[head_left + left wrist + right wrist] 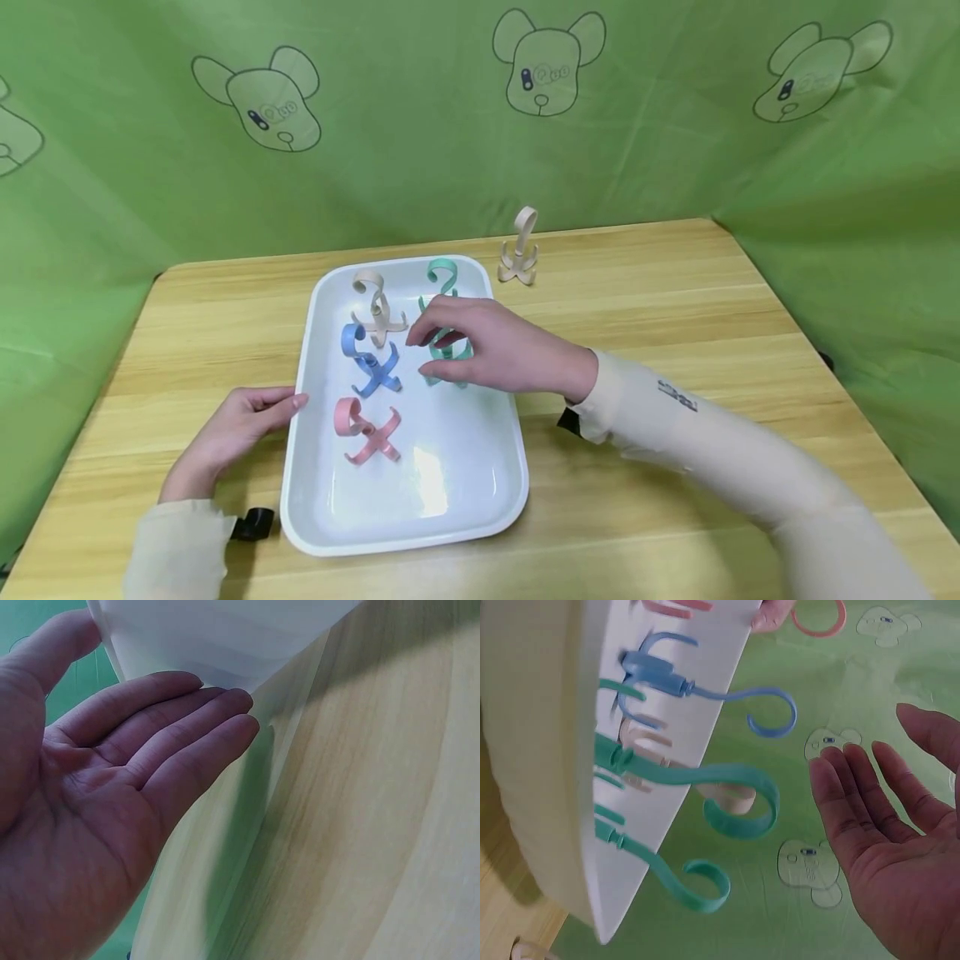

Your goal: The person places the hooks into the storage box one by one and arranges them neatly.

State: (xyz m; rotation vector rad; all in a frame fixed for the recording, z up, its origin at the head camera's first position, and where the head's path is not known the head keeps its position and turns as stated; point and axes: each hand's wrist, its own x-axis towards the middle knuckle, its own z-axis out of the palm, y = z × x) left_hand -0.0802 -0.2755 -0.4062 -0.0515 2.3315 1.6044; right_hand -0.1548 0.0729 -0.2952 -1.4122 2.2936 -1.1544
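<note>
My left hand (243, 429) holds the left rim of a white tray (405, 533), thumb on the rim and fingers against the outer side. Its extended fingers (187, 739) show below the tray wall in the left wrist view. Above the tray's right side hovers my right hand (498, 346), fingers loosely bent, nothing in its grasp. Beneath and behind it stand two green four-prong hooks (442, 271), partly hidden; the nearer green hook (705, 776) is apart from the hand in the right wrist view. Down the tray's left side stand a beige hook (378, 312), a blue hook (375, 371) and a pink hook (375, 437).
Another beige four-prong hook (519, 250) stands on the wooden table (637, 283), behind the tray's far right corner. A green curtain (420, 167) with animal-head outlines hangs around the table's back and sides.
</note>
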